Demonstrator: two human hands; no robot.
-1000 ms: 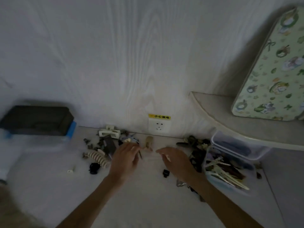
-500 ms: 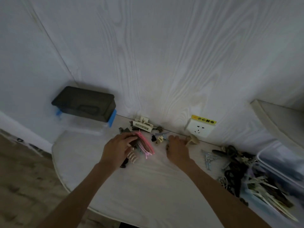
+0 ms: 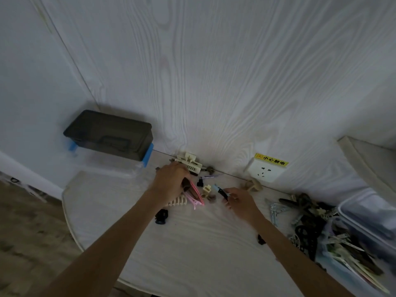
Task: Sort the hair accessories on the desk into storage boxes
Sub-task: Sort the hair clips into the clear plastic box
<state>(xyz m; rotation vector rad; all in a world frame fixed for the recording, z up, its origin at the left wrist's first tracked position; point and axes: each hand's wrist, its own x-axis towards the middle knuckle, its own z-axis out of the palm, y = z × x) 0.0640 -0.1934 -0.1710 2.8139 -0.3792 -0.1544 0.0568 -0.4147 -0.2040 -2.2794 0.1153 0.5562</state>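
While your left hand (image 3: pixel 171 181) is gripping pink clips (image 3: pixel 196 195) and your right hand (image 3: pixel 237 200) is pinching a dark clip (image 3: pixel 221 192), be carrying both to the box (image 3: pixel 351 213) together.

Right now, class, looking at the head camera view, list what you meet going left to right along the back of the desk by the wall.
Dark lidded storage box with blue latches → cream claw clip with a barcode label → beige mushroom-shaped clip → white wall socket with yellow warning label → heap of dark hair clips → clear plastic box.

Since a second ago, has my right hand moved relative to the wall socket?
Yes. The right hand was below the wall socket; half a second ago it reached left of it, and now it is below-left, holding a small dark clip.
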